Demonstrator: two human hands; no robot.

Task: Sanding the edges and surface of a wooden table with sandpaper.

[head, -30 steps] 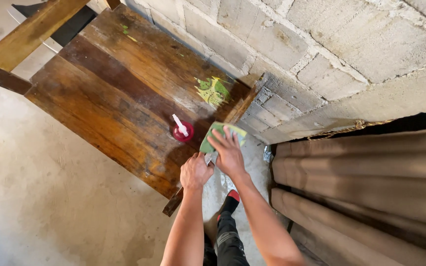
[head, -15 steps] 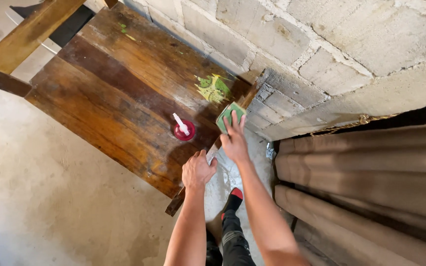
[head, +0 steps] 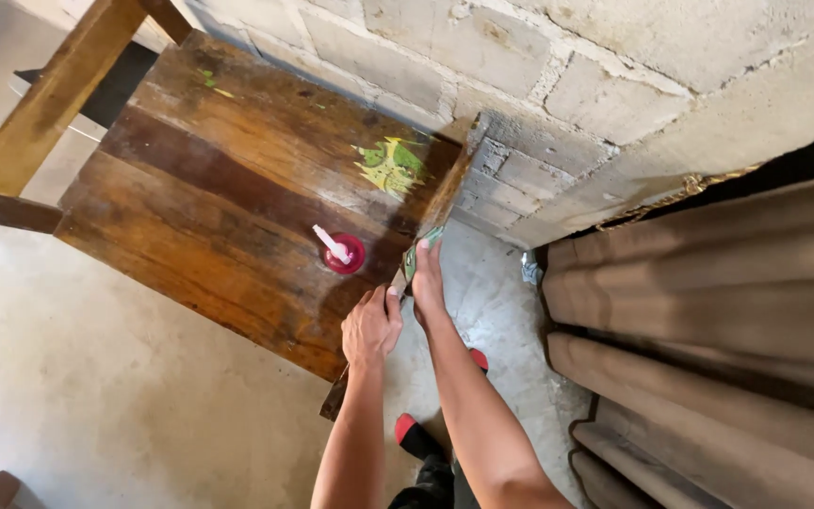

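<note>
**Scrubbing the side edge of an old wooden table**

Head view: the right hand (head: 427,275) presses a green sponge (head: 418,251) flat against the table's (head: 219,188) side edge, fingers closed over it so only a sliver shows. The left hand (head: 370,325) is clamped on the table's near edge, bracing it. Probably best to keep pressure even and run along the grain. A red spray bottle (head: 342,253) stands on top nearby, with a block wall (head: 567,75) behind.

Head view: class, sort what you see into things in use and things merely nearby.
In use: right hand pressing green sponge on table edge; left hand gripping that edge.
Nearby: red spray bottle, block wall, brown curtain.
</note>
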